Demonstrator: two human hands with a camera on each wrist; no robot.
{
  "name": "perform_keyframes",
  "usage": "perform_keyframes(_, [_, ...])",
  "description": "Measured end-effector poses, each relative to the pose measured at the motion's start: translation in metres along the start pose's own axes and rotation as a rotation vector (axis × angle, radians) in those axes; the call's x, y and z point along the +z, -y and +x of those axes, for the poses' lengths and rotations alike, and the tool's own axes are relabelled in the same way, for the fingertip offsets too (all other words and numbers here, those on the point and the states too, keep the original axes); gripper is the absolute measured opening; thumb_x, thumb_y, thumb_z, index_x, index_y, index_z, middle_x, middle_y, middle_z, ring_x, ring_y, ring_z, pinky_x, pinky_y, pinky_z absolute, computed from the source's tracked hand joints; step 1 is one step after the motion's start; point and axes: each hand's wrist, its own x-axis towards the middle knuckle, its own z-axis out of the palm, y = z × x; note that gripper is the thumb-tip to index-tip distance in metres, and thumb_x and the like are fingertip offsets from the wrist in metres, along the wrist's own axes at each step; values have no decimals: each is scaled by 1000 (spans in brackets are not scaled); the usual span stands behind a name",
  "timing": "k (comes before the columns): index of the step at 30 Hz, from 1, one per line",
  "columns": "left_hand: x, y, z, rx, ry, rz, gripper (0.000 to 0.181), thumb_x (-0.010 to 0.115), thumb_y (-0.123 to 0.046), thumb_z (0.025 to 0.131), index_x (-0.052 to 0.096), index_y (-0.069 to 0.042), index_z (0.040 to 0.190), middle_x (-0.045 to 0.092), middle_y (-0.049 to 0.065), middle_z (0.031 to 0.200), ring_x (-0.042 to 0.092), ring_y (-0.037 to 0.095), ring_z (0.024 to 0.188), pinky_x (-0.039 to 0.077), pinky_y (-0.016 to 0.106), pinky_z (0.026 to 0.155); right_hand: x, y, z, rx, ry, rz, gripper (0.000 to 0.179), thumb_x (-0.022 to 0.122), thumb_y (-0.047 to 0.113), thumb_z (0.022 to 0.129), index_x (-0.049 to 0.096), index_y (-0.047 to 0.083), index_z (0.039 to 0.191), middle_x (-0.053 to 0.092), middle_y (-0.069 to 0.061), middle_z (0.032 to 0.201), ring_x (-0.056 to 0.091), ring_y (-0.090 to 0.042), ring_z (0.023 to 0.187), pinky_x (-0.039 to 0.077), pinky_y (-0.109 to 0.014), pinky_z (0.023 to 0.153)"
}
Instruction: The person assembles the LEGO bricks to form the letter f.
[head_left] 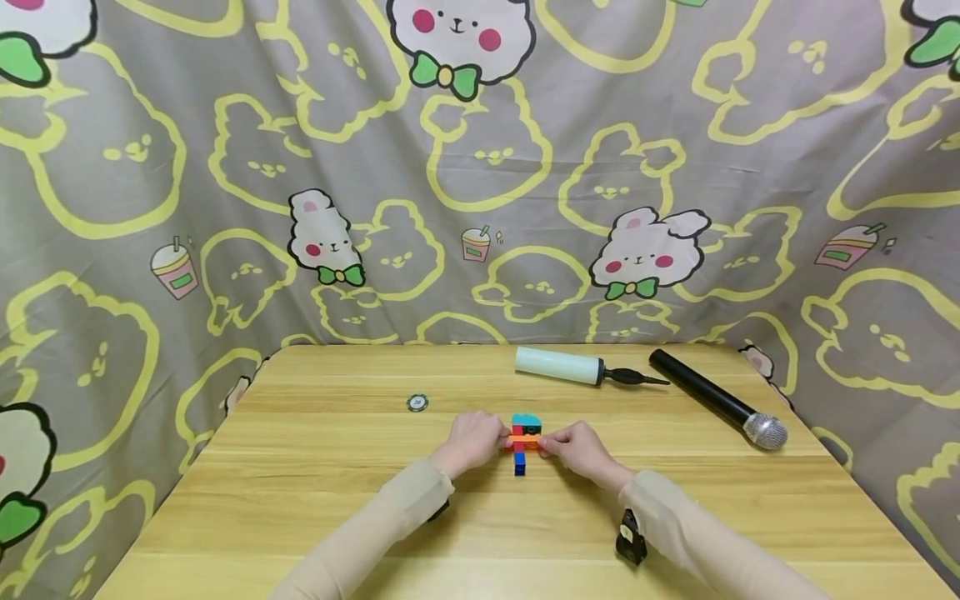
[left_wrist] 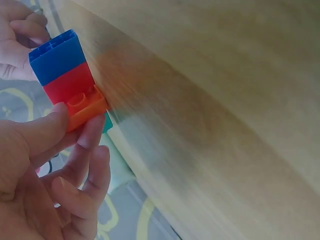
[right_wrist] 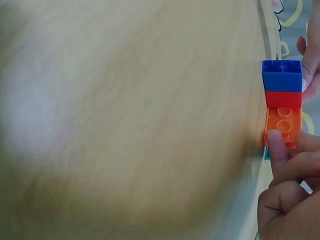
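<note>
A small toy-brick build sits between both hands over the middle of the table. Its orange brick runs crosswise, with the left hand pinching one end between thumb and fingers. At the other end, the right hand pinches the orange brick too. A red brick joins the orange one to a blue brick, which faces the person with its hollow side. Beyond the orange brick are a teal piece with a rounded top and a black piece. Fingers cover the orange brick's ends.
A poker chip lies left of the build. Behind it, a pale hand pump with a black nozzle lies on the wooden table. At the right is a black microphone with a silver head. A patterned curtain hangs around the table.
</note>
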Motion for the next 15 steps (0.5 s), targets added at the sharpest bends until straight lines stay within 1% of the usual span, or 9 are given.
perform_keyframes(3, [0, 0, 1, -4, 16, 1, 41, 61, -27, 94, 45, -19, 57, 36, -6, 56, 32, 9, 51, 21, 22, 47, -1, 0, 0, -4, -3, -2, 20, 63, 16, 92, 77, 3, 90, 72, -8, 76, 34, -7, 44, 26, -21, 45])
perform_keyframes(9, [-1, 0, 2, 3, 22, 10, 37, 60, -25, 94, 51, -19, 60, 36, -6, 56, 32, 9, 51, 23, 22, 46, -2, 0, 1, -18, 3, 18, 20, 62, 16, 92, 76, 2, 90, 74, -10, 83, 34, -8, 43, 27, -21, 45])
perform_keyframes(12, [-2, 1, 2, -2, 38, -3, 37, 60, -26, 95, 49, -19, 60, 33, -6, 55, 30, 9, 50, 22, 22, 47, -2, -1, 1, -30, 8, 17, 22, 62, 18, 93, 76, 2, 90, 73, -10, 80, 33, -7, 43, 27, -21, 45])
perform_keyframes(15, [-6, 2, 1, -14, 54, -28, 37, 62, -30, 93, 48, -17, 61, 32, -5, 55, 29, 9, 50, 22, 22, 47, -4, -2, 0, -42, 18, 16, 23, 63, 20, 92, 75, 1, 95, 74, -11, 83, 31, -7, 43, 27, -21, 45])
